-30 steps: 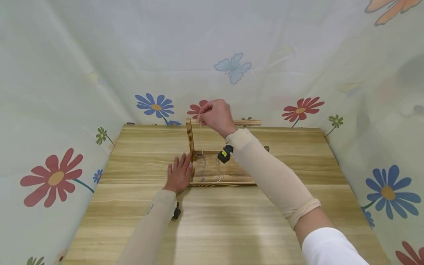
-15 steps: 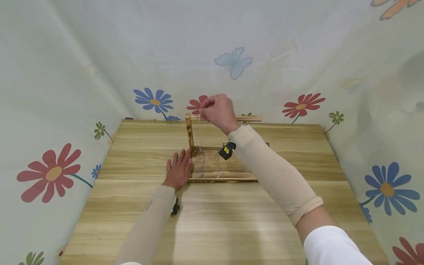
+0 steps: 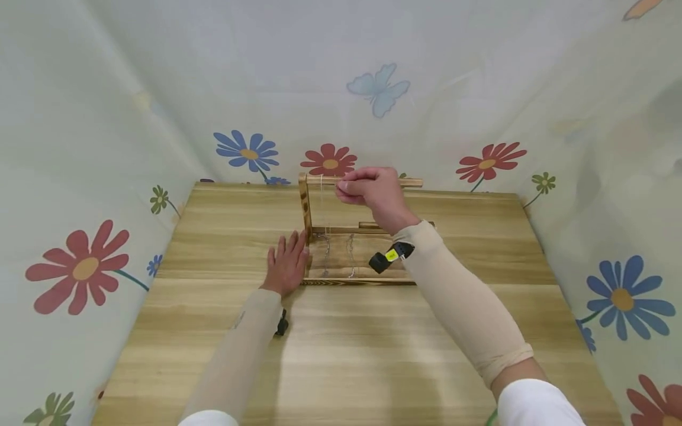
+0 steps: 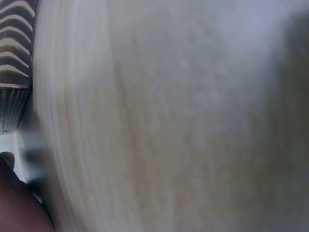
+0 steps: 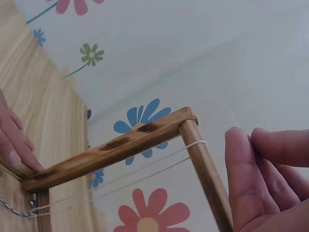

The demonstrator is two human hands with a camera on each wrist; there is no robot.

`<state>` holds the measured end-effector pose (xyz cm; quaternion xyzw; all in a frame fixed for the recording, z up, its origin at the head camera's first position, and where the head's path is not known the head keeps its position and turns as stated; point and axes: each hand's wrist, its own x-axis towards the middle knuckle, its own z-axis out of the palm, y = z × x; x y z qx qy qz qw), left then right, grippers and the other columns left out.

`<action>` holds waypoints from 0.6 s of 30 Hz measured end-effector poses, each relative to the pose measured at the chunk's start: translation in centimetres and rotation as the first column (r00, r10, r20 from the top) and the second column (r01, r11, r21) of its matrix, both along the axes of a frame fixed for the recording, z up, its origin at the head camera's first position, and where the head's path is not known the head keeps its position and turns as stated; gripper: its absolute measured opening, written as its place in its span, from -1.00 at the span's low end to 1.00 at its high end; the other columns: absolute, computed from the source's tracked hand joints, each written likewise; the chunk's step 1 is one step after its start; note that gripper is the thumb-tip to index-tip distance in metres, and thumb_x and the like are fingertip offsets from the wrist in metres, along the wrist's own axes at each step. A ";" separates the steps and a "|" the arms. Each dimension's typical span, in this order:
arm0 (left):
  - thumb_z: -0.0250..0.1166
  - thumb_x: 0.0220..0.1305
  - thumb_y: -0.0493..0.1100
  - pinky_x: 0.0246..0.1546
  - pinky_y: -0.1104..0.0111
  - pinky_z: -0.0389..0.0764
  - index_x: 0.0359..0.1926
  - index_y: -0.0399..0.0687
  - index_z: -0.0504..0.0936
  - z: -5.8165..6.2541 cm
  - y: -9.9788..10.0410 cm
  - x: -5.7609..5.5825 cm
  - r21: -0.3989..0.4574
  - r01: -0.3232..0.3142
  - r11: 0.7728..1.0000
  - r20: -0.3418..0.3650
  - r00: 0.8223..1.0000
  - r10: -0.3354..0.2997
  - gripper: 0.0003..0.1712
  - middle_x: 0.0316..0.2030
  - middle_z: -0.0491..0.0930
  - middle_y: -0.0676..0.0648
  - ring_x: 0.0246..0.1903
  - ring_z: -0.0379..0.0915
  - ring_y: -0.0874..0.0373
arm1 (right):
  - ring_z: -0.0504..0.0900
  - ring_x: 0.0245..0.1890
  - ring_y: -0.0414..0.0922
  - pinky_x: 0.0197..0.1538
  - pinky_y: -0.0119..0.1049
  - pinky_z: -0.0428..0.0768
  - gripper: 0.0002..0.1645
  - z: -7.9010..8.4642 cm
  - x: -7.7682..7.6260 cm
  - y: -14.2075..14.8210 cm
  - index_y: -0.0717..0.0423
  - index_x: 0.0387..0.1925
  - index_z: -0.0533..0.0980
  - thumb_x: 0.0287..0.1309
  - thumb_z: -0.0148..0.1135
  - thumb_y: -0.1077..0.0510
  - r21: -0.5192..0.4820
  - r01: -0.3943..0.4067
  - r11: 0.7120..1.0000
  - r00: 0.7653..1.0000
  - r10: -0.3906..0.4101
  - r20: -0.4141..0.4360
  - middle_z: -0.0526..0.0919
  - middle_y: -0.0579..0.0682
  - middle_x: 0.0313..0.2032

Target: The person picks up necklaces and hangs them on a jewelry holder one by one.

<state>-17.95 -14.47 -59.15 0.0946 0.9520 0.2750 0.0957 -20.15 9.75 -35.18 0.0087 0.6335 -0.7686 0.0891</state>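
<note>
A wooden stand has an upright post (image 3: 305, 204) at its left, a horizontal rod (image 5: 206, 170) on top and a shallow tray base (image 3: 357, 282). A white cord loop (image 5: 199, 143) hangs over the rod near the post, joined below to a silver chain (image 3: 327, 255) lying in the tray. Farther right in the tray lies a second chain (image 3: 350, 254). My right hand (image 3: 377, 192) is just right of the cord, in front of the rod, fingers loosely bent, nothing visible between them. My left hand (image 3: 286, 264) rests spread against the tray's left end.
The stand sits toward the back of a wood-grain table (image 3: 341, 349). Pale curtains (image 3: 277, 71) with printed flowers and a butterfly surround it. A short dark wooden bar (image 3: 367, 225) shows behind the tray, partly covered by the right forearm.
My right hand has let go of the cord loop on the rod and moved to the right. My left hand stays at the tray's end. The head view has tilted slightly upward or downward.
</note>
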 end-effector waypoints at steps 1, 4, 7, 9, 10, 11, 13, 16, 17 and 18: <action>-0.49 0.68 0.27 0.58 -0.28 -0.41 0.71 0.29 -0.23 0.1 0.0 -0.1 0.005 0.002 1.000 0.000 1.000 -0.002 -0.29 0.71 -0.22 -0.06 0.68 -0.47 -0.26 | 0.86 -0.20 -0.02 -0.01 -0.18 0.79 -0.89 -0.2 0.3 0.4 0.37 -0.16 0.67 0.28 0.36 0.39 -0.016 -0.009 1.000 1.000 0.009 0.015 0.78 0.10 -0.26; -0.50 0.68 0.26 0.58 -0.28 -0.42 0.71 0.29 -0.25 0.3 0.0 -0.2 -0.003 0.008 1.000 0.010 1.000 -0.008 -0.29 0.71 -0.23 -0.07 0.68 -0.48 -0.26 | 0.86 -0.19 -0.06 0.01 -0.19 0.78 -0.88 -1.1 1.3 1.3 0.34 -0.14 0.67 0.31 0.33 0.39 -0.031 -0.027 0.999 0.998 0.029 0.060 0.81 0.10 -0.23; -0.49 0.69 0.24 0.59 -0.27 -0.42 0.71 0.31 -0.26 0.3 -0.1 -0.3 -0.013 0.002 1.000 0.016 1.000 -0.002 -0.30 0.71 -0.24 -0.06 0.69 -0.48 -0.25 | 0.86 -0.20 -0.11 0.03 -0.21 0.77 -0.87 -2.4 2.2 2.0 0.36 -0.11 0.65 0.34 0.30 0.40 -0.046 -0.032 0.998 0.995 0.036 0.097 0.82 0.08 -0.23; -0.48 0.69 0.24 0.59 -0.26 -0.43 0.71 0.31 -0.26 0.2 -0.2 -0.4 -0.015 -0.001 1.000 0.018 1.000 0.001 -0.31 0.71 -0.24 -0.05 0.69 -0.48 -0.24 | 0.86 -0.21 -0.13 0.02 -0.23 0.77 -0.85 -3.5 2.7 2.5 0.38 -0.08 0.64 0.35 0.28 0.40 -0.053 -0.030 0.998 0.992 0.036 0.118 0.82 0.08 -0.24; -0.48 0.69 0.24 0.59 -0.26 -0.43 0.71 0.30 -0.25 0.2 -0.2 -0.4 -0.014 -0.001 1.000 0.017 1.000 0.001 -0.30 0.71 -0.23 -0.06 0.69 -0.48 -0.24 | 0.86 -0.22 -0.13 0.02 -0.24 0.77 -0.83 -4.1 2.9 2.7 0.39 -0.07 0.63 0.35 0.28 0.41 -0.059 -0.029 0.998 0.991 0.037 0.129 0.82 0.08 -0.24; -0.48 0.69 0.24 0.59 -0.26 -0.42 0.71 0.30 -0.25 0.3 -0.1 -0.4 -0.015 -0.002 1.000 0.017 1.000 0.002 -0.30 0.71 -0.23 -0.05 0.69 -0.48 -0.23 | 0.85 -0.22 -0.13 0.01 -0.24 0.77 -0.83 -4.7 3.1 2.9 0.40 -0.06 0.63 0.35 0.28 0.41 -0.063 -0.028 0.998 0.990 0.037 0.135 0.82 0.08 -0.24; -0.48 0.68 0.25 0.60 -0.25 -0.43 0.71 0.28 -0.24 0.3 0.0 -0.3 -0.011 -0.005 1.000 0.017 1.000 0.005 -0.30 0.71 -0.22 -0.05 0.69 -0.48 -0.22 | 0.85 -0.22 -0.13 0.01 -0.24 0.77 -0.78 -5.9 3.6 3.3 0.45 -0.02 0.61 0.35 0.27 0.42 -0.064 -0.033 0.997 0.988 0.042 0.148 0.83 0.07 -0.24; -0.46 0.69 0.23 0.59 -0.26 -0.45 0.71 0.26 -0.23 0.3 0.2 -0.1 0.012 -0.009 1.000 0.013 1.000 0.008 -0.30 0.71 -0.22 -0.08 0.69 -0.49 -0.25 | 0.85 -0.21 -0.10 0.00 -0.22 0.78 -0.70 -7.7 4.4 3.7 0.56 0.06 0.54 0.34 0.25 0.44 -0.068 -0.036 0.997 0.985 0.047 0.164 0.82 0.07 -0.25; -0.46 0.69 0.22 0.59 -0.26 -0.46 0.71 0.25 -0.22 0.3 0.2 -0.1 0.019 -0.010 1.000 0.010 1.000 0.009 -0.30 0.71 -0.22 -0.09 0.68 -0.49 -0.26 | 0.85 -0.21 -0.10 -0.01 -0.22 0.78 -0.68 -8.4 4.7 3.7 0.59 0.07 0.53 0.34 0.25 0.45 -0.062 -0.040 0.997 0.985 0.049 0.164 0.82 0.07 -0.26; -0.44 0.69 0.21 0.58 -0.27 -0.47 0.71 0.25 -0.22 0.2 0.2 -0.2 0.034 -0.008 0.999 0.007 1.000 0.008 -0.30 0.71 -0.22 -0.11 0.68 -0.50 -0.27 | 0.85 -0.21 -0.10 0.01 -0.20 0.78 -0.64 -9.0 4.9 3.7 0.62 0.10 0.50 0.34 0.24 0.46 -0.053 -0.045 0.998 0.984 0.054 0.169 0.82 0.08 -0.25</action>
